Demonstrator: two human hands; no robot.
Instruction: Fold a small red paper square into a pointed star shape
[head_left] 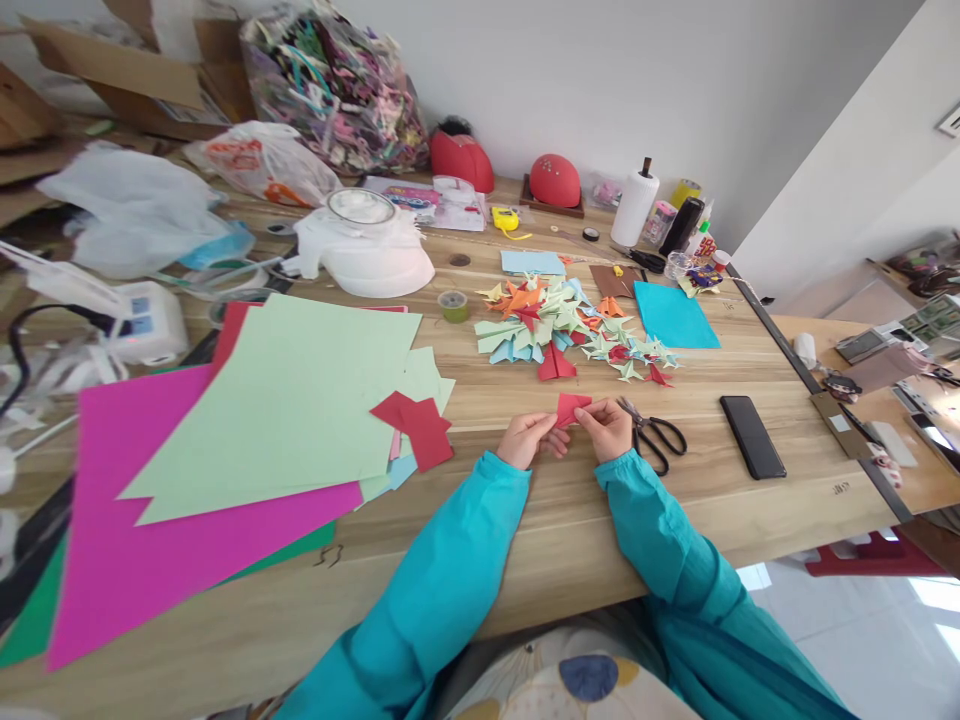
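Both my hands pinch a small folded red paper [569,407] just above the wooden table [570,520]. My left hand [527,439] grips its left edge with closed fingers. My right hand [606,428] holds its right corner, fingers pressed together. A heap of folded paper shapes [564,328] in green, orange, red and blue lies beyond my hands. Black-handled scissors [654,436] rest right beside my right hand. Red paper scraps [417,424] lie to the left, on the large paper sheets.
Big sheets of light green [292,400] and pink paper [165,540] cover the table's left. A black phone [752,436] lies right of the scissors. A blue sheet [673,314], small green cup [453,305], white lidded container [365,245], paper roll [634,205] and bags stand farther back.
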